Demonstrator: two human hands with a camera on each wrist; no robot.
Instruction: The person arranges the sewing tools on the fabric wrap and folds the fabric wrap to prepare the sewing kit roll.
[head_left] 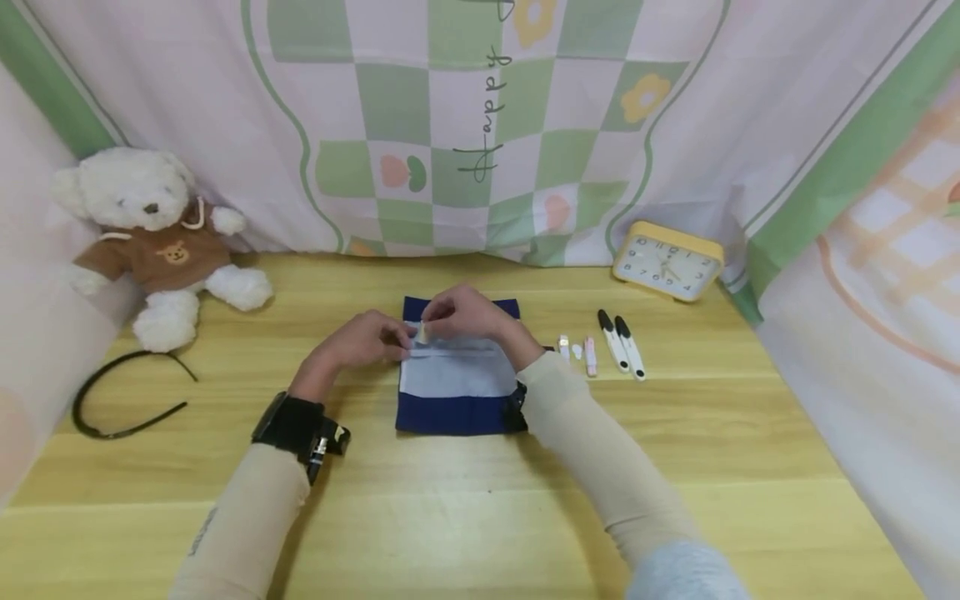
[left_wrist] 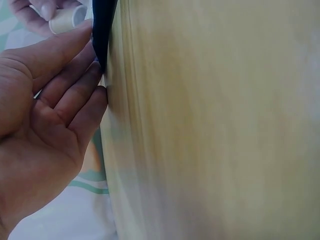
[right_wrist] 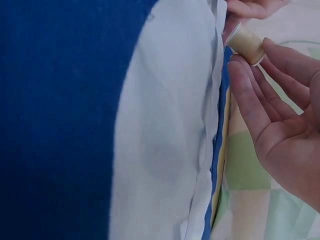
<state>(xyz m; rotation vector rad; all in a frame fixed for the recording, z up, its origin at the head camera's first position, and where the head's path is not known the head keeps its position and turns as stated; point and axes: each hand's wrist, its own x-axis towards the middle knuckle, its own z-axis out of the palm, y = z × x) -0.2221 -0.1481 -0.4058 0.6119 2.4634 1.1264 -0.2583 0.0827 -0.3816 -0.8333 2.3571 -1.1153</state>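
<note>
A flat navy and white cloth pouch (head_left: 459,377) lies on the table, with a raised strip across its pale middle. My left hand (head_left: 362,340) is at the pouch's left side; in the left wrist view its thumb and fingers pinch the dark blue edge (left_wrist: 103,30). Over the pouch's upper left part, my right hand (head_left: 471,315) pinches a small spool of cream thread (right_wrist: 246,44) between thumb and fingertips. The spool is tilted and close to the left hand's fingers. Whether it touches the cloth, I cannot tell.
Right of the pouch lie small pink and white items (head_left: 590,357) and two black-and-white snips (head_left: 621,343). A yellow clock (head_left: 667,260) stands at the back right. A teddy bear (head_left: 157,242) and a black headband (head_left: 84,400) are on the left. A curtain (head_left: 465,100) hangs behind.
</note>
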